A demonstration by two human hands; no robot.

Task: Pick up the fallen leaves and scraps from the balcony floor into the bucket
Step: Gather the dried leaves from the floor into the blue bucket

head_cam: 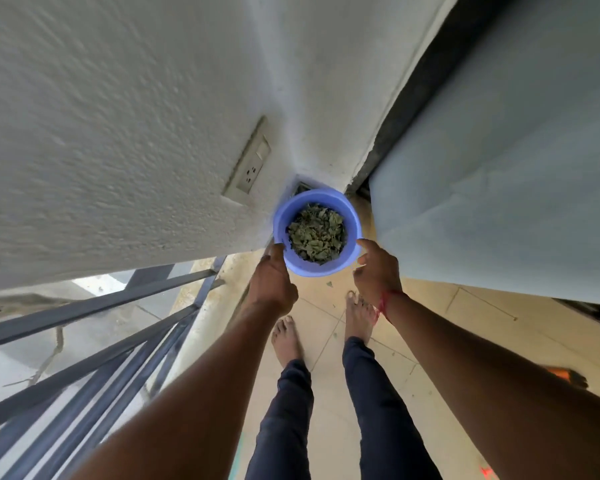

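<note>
blue plastic bucket [317,270], filled with dry leaves [316,239], is seen at 12 o'clock from both hands. its rim is gripped at 8 o'clock by the left hand [273,277] (thumb over the edge); the right hand [377,270] is set at 4 o'clock, fingers curled, contact not discernible.
</note>
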